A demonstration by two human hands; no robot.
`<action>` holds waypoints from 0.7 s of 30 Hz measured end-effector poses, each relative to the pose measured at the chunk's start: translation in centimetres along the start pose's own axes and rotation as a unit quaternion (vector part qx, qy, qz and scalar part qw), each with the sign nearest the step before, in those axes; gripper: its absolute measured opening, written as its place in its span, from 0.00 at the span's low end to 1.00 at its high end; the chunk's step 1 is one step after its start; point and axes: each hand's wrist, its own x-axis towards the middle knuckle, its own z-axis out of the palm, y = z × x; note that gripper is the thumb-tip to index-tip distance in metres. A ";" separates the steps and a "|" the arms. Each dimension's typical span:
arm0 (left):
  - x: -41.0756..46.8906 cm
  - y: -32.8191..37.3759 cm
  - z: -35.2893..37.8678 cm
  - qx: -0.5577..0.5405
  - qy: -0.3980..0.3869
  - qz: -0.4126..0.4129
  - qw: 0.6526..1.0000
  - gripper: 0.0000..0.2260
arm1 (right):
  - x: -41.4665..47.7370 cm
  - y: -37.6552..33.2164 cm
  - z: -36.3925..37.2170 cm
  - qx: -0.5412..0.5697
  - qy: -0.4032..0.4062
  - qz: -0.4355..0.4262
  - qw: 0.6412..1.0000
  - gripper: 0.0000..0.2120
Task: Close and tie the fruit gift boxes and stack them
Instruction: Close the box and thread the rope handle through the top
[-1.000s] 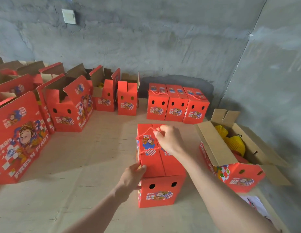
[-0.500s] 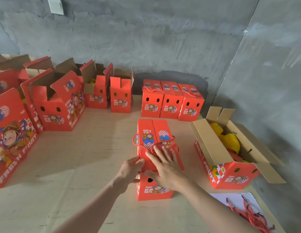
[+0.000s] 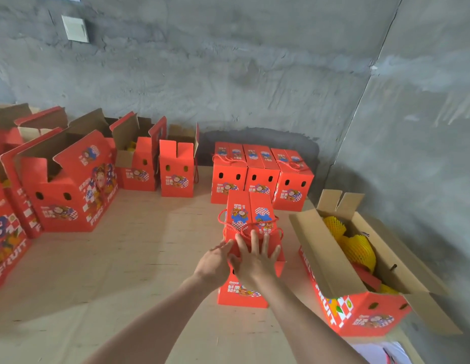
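Looking down from the head camera onto a pale wooden surface (image 3: 123, 271) set against a grey concrete wall (image 3: 228, 74). Resting the right hand (image 3: 255, 261) flat on the near top of the closed red gift box (image 3: 248, 206) at the centre, fingers straight and spread, gripping nothing. Touching the box's upper left edge with the left hand (image 3: 215, 261), fingers likewise extended, not curled. Wrapped across the lid just beyond the fingertips, a red cord (image 3: 239, 230), looping out at both sides. Standing behind in a row against the wall, three closed boxes (image 3: 260, 179) with cords on top, just past the centre box's far end. Lying just right of the centre box, an open box (image 3: 360, 316) with yellow foam-netted fruit (image 3: 357, 248) inside. Ranged along the left, several open boxes (image 3: 71, 206), flaps up.
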 end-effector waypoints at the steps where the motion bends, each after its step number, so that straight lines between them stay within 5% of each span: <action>1: 1.0 0.2 0.0 0.009 -0.018 0.003 1.000 0.22 | 0.8 0.7 -0.3 0.006 -0.002 -0.001 1.000 0.29; 21: 17.7 4.9 4.5 -0.008 -0.070 0.011 0.997 0.24 | 13.3 12.0 -3.8 0.056 0.035 0.054 0.996 0.30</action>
